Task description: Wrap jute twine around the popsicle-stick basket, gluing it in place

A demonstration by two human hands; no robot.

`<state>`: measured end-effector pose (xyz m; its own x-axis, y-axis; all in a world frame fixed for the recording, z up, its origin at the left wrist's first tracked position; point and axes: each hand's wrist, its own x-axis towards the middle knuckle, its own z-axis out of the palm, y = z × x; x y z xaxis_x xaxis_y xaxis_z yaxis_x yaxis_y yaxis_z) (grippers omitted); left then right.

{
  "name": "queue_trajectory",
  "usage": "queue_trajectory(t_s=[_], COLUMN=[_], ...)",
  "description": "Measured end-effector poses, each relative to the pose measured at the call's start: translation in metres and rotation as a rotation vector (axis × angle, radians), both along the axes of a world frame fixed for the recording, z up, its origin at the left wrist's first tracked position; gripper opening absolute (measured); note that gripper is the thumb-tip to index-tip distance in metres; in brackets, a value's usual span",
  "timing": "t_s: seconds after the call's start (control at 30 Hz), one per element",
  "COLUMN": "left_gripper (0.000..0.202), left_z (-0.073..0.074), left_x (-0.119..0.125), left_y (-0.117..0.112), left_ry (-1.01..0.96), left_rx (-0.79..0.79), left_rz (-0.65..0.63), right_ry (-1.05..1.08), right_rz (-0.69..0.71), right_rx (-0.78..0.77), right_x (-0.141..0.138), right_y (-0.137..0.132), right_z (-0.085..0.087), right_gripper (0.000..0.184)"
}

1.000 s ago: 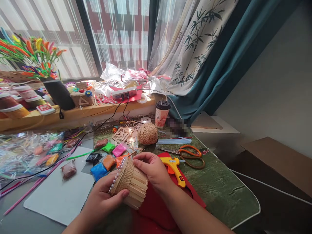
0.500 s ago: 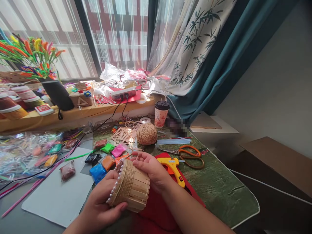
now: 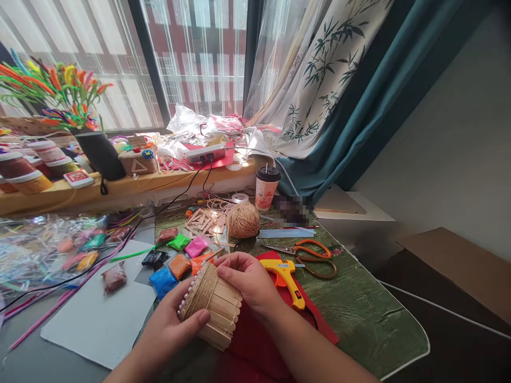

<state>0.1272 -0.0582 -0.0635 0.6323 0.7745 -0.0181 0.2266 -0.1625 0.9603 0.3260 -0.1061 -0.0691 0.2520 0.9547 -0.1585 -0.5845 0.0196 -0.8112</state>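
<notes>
Evidently for steadiness, the left hand (image 3: 170, 324) has its grip closed on the stick cup (image 3: 224, 306), tilted above the counter (image 3: 359, 308) — its twine band (image 3: 203, 292) facing the right hand (image 3: 249, 282), which pinches there, on what I cannot tell — the glue gun (image 3: 284, 274) nearby, probably for easy reach

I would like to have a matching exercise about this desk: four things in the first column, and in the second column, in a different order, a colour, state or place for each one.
Column 1
1. pot of wooden sticks
2. glue gun
3. scissors
4. paper cup

Column 2
A. has one orange handle loop
B. closed with a black lid
C. gripped by the left hand
D. mainly yellow

Right pairs: 1-C, 2-D, 3-A, 4-B
</notes>
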Motion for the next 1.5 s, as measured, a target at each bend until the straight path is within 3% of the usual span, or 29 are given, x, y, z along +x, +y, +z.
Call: queue_trajectory(t_s=[0.13, 0.33, 0.43, 0.73, 0.93, 1.17, 1.5], left_gripper=[0.042, 0.038, 0.039, 0.043, 0.067, 0.078, 0.065], left_z=[0.004, 0.003, 0.000, -0.003, -0.005, -0.003, 0.003], left_x=[0.002, -0.002, -0.006, -0.005, -0.009, -0.014, -0.011], left_y=[0.001, 0.007, 0.010, 0.011, 0.010, 0.006, 0.005], left_ry=[-0.031, -0.067, -0.072, -0.072, -0.003, 0.066, 0.074], left_rx=[-0.022, 0.203, 0.250, 0.264, 0.183, 0.159, 0.097], left_rz=[0.033, -0.125, -0.127, -0.138, -0.232, -0.323, -0.393], right_ry=[0.010, 0.018, 0.030, 0.070, 0.085, 0.116, 0.170], right_rz=[0.037, 0.068, 0.065, 0.067, 0.035, 0.030, 0.119], right_rx=[-0.004, 0.003, -0.005, -0.064, -0.116, -0.137, -0.177], right_x=[0.001, 0.006, 0.006, 0.006, 0.006, 0.008, 0.014], right_y=[-0.001, -0.002, -0.002, -0.001, 0.000, -0.001, -0.002], right_z=[0.005, 0.008, 0.008, 0.003, 0.000, -0.001, 0.002], right_gripper=[0.034, 0.034, 0.036, 0.038, 0.045, 0.042, 0.042])
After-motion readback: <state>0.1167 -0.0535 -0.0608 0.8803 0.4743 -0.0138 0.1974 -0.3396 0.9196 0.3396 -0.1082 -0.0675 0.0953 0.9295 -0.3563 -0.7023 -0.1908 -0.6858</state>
